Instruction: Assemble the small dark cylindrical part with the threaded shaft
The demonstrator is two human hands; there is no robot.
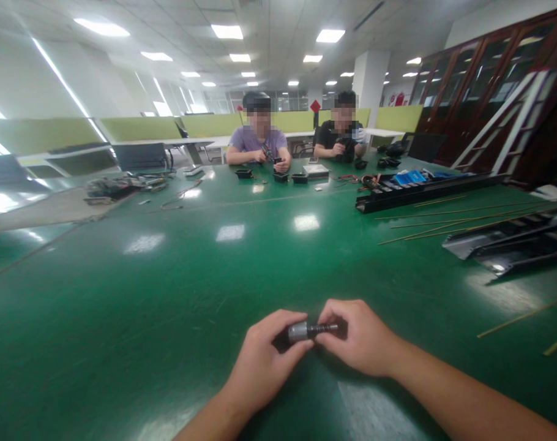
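Two-handed hold on the small part (298,332), near side of the table (159,294), just right of centre!

And here I am: left hand (265,349) curled around the smooth, dull-grey cylindrical body, thumb and fingers a body's width apart; right hand (363,340) pinching the dark, ribbed stem, fingertips almost together, a paler thin tip poking out to the right. I'd call this step handling the stem against a braced body; any next move seems to want a steady left grip and fine right fingertips. Underneath, glossy green tabletop; far right, long black channels (530,252) and slender yellowish rods (444,226).
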